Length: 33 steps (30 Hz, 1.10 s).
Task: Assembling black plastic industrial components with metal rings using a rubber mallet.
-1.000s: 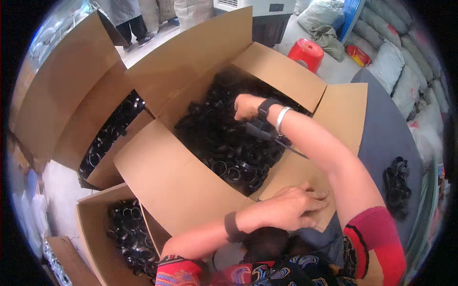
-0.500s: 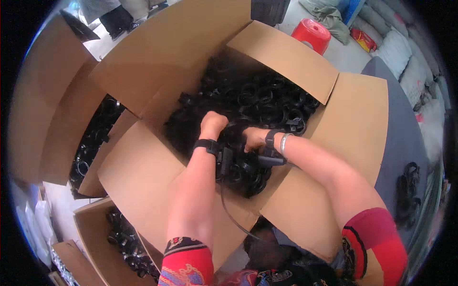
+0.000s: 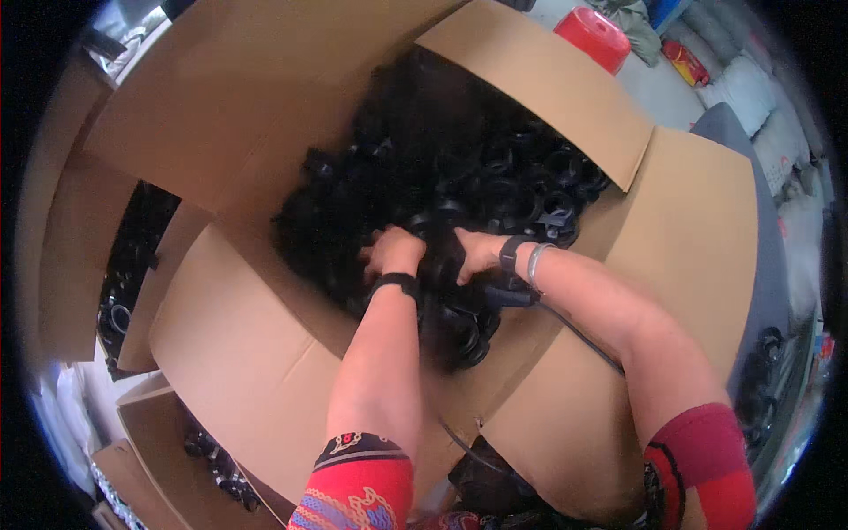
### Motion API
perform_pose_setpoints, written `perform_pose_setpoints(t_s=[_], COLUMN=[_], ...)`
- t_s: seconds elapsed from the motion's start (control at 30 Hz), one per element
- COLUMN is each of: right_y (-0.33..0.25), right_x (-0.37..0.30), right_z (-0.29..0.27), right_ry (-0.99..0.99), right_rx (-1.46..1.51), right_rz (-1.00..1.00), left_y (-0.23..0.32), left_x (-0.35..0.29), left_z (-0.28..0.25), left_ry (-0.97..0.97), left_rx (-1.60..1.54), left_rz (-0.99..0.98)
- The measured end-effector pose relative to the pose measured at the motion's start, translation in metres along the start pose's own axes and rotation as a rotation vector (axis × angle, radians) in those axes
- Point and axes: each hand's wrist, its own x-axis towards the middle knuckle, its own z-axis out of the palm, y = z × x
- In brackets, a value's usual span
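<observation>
Many black ring-shaped pieces (image 3: 517,199) fill a large open cardboard box (image 3: 256,283) in front of me. My left hand (image 3: 396,251) lies on the pile near the middle of the box, knuckles up, its fingers spread a little over the black pieces. Just to its right, my right hand (image 3: 478,253) reaches in from the side. Its thumb and fingers are bent round dark pieces between the two hands; the fingertips are partly hidden and the pieces blur together. Dark straps with small devices sit on both wrists, and the right one also wears a silver bangle.
Raised cardboard flaps (image 3: 565,97) stand round the box. More boxes with black pieces stand at the left, one a lower-left carton (image 3: 146,415). A red stool (image 3: 594,37) and white sacks (image 3: 746,97) are at the far right. A cable (image 3: 579,331) trails from the right wrist.
The view has shifted closer to the box. My left hand has loosened from a fist, and its fingers now spread on the pile. My right hand stays beside it among the pieces.
</observation>
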Motion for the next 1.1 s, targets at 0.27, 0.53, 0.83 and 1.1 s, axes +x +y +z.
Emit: perform_pose_setpoints(t_s=[0.27,0.53,0.83,1.1], right_y=[-0.005,-0.007,0.017,-0.005], right_x=[0.040,0.028,0.047,0.023], right_z=[0.024,0.046,0.074,0.063], right_ry=[0.090,0.224,0.315,0.164], right_rx=[0.103,0.203,0.588,0.770], right_rz=[0.045,0.156,-0.126,-0.048], left_y=[0.000,-0.006,-0.017,-0.010], left_x=[0.001,-0.004,0.021,0.033], left_z=[0.001,0.008,0.022,0.030], left_ry=[-0.040,-0.115,0.006,-0.154], left_rx=[0.164,0.045,0.005,-0.083], left_rz=[0.097,0.054,0.151,0.105])
